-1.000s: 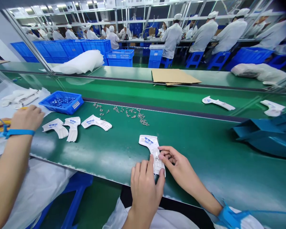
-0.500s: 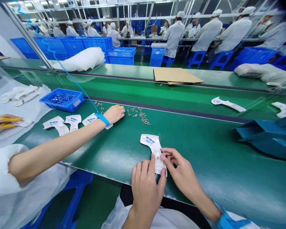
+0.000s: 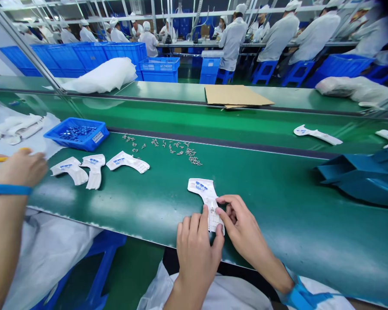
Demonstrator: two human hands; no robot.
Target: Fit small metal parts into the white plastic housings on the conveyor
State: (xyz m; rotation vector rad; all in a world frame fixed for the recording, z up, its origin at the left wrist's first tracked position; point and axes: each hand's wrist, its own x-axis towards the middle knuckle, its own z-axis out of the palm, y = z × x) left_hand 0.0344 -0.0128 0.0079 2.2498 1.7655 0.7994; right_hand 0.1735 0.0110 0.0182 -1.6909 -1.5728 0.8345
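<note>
A white gun-shaped plastic shell (image 3: pixel 204 189) lies on the green bench in front of me, with small blue pieces set in its wide upper end. My left hand (image 3: pixel 198 245) holds the shell's narrow lower end between thumb and fingers. From the right, my right hand (image 3: pixel 245 228) bends its thumb and forefinger together at the shell's edge, close to a small metal bit inside. Anything between those fingertips is too small to make out. Loose small metal parts (image 3: pixel 194 158) lie scattered beyond the shell.
Several similar shells (image 3: pixel 127 161) lie to the left, near a blue tray (image 3: pixel 98 137) of small blue pieces. A co-worker's hand (image 3: pixel 21 168) is at the far left. A teal bin (image 3: pixel 365 178) stands right; cardboard (image 3: pixel 237 94) lies beyond the green divider.
The co-worker's hand has drawn back left from the metal parts, uncovering a shell there. My view has shifted slightly; both my hands keep their places at the shell.
</note>
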